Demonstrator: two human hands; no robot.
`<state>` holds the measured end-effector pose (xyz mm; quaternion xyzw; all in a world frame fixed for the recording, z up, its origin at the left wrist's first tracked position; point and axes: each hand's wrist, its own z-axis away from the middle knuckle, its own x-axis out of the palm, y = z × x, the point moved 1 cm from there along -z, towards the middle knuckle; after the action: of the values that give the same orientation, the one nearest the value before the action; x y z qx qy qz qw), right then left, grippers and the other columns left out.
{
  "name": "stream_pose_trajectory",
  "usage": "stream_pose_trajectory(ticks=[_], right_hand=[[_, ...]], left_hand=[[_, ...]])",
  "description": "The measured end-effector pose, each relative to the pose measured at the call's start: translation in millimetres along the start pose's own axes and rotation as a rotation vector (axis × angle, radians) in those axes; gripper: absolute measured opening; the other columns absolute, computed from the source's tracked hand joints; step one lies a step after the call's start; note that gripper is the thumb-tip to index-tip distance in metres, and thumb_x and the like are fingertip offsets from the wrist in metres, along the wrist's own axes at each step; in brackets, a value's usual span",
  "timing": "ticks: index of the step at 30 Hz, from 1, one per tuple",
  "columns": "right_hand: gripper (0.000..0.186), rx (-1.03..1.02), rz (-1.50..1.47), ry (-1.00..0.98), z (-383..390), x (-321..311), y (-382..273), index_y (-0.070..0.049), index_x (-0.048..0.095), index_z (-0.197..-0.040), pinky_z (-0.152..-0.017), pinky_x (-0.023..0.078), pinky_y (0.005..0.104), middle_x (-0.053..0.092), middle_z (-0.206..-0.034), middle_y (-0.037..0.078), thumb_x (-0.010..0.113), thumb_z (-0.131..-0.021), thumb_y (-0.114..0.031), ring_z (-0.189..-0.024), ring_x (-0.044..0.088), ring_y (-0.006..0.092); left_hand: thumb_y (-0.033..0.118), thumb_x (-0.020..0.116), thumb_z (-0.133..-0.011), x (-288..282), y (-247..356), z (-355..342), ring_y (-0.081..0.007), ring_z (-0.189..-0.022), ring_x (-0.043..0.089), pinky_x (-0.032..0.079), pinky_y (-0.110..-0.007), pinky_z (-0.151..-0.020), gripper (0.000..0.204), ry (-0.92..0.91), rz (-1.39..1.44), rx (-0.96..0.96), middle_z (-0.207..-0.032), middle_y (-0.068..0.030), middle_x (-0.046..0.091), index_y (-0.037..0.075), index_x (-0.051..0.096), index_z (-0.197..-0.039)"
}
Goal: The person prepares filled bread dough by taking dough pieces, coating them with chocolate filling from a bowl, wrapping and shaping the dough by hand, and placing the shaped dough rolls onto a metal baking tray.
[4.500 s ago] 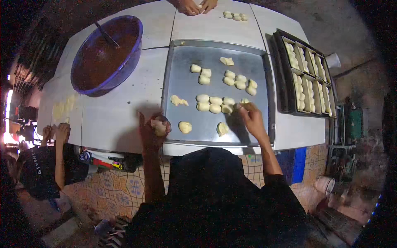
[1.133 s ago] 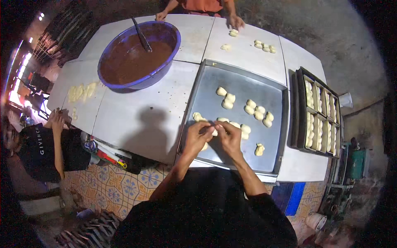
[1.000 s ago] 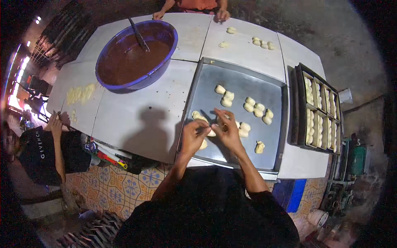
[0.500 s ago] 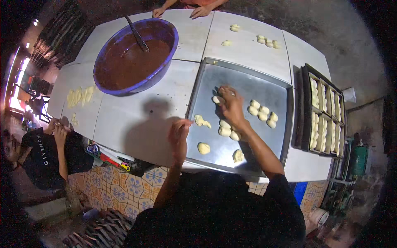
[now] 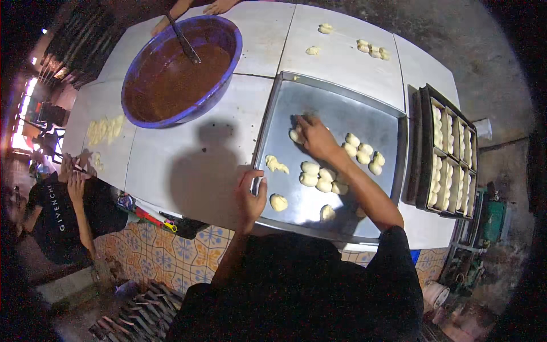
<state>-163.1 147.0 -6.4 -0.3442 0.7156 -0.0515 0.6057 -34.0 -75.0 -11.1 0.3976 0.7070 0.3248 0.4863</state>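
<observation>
My left hand (image 5: pixel 251 196) is at the left rim of a shallow metal tray (image 5: pixel 387 171), its fingers and thumb closed around the edge. Over the tray's middle, my right hand (image 5: pixel 314 137) curls its fingers down on a small pale dough piece (image 5: pixel 296 135), partly covering it. Right of that hand lie paired dough balls (image 5: pixel 357 149). Another cluster of dough balls (image 5: pixel 322 178) sits nearer to me, partly behind my right forearm. A ragged dough scrap (image 5: pixel 277 165) and a rounder dough lump (image 5: pixel 278 202) lie near the left rim.
A purple basin (image 5: pixel 222 94) of brown mixture, with a long-handled utensil (image 5: pixel 185 40), stands left of the tray. Dark baking pans (image 5: pixel 424 148) filled with dough stand at the right. Other people's hands (image 5: pixel 219 7) rest at the far edge; another person (image 5: pixel 71 211) sits left.
My left hand has moved from above the tray's left edge onto its rim. My right hand has shifted slightly left, its fingers now over the dough piece. The view has moved a little.
</observation>
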Motion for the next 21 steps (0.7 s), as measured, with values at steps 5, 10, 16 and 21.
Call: stream_pose_trajectory(ticks=[5, 10, 16, 21], right_hand=[[0.036, -0.079, 0.324, -0.066, 7.6, 13.3, -9.3, -0.012, 0.060, -0.113, -0.087, 0.045, 0.0432, 0.054, -0.105, 0.019, 0.061, -0.079, -0.024, -0.102, 0.053, 0.0340], [0.059, -0.069, 0.305, -0.210, 21.2, -6.2, -4.9, -0.023, 0.048, -0.130, -0.096, 0.036, 0.0495, 0.040, -0.132, 0.020, 0.068, -0.075, -0.033, -0.119, 0.042, 0.0403], [0.046, 0.291, 0.013, 0.233, 117.6, -64.4, 3.5, -0.002, 0.055, -0.121, -0.088, 0.045, 0.0424, 0.055, -0.118, 0.025, 0.067, -0.080, -0.021, -0.104, 0.057, 0.0403], [0.042, 0.380, 0.334, -0.089, 246.1, -71.9, -12.1, 0.000, 0.054, -0.117, -0.089, 0.042, 0.0446, 0.054, -0.114, 0.024, 0.062, -0.084, -0.024, -0.110, 0.047, 0.0404]], left_hand=[[0.003, 0.061, -0.079, 9.5, 0.0, -0.5, -0.0323, -0.085, 0.061, 0.047, -0.039, -0.076, 0.015, 0.029, -0.054, -0.045, -0.088, -0.0143, 0.062, 0.004, 0.059, -0.094], [0.004, 0.060, -0.079, 7.1, -10.6, 1.4, -0.0308, -0.085, 0.061, 0.047, -0.038, -0.078, 0.014, 0.029, 0.025, 0.075, -0.089, -0.0137, 0.062, 0.004, 0.059, -0.093], [0.000, 0.056, -0.078, -6.0, 11.9, 7.6, -0.0264, -0.089, 0.060, 0.047, -0.034, -0.079, 0.016, 0.043, 0.041, -0.078, -0.093, -0.0119, 0.061, 0.003, 0.059, -0.093], [-0.003, 0.056, -0.078, 1.7, 43.4, 13.8, -0.0264, -0.089, 0.060, 0.045, -0.035, -0.083, 0.010, 0.050, 0.073, 0.054, -0.091, -0.0115, 0.063, 0.001, 0.060, -0.087]])
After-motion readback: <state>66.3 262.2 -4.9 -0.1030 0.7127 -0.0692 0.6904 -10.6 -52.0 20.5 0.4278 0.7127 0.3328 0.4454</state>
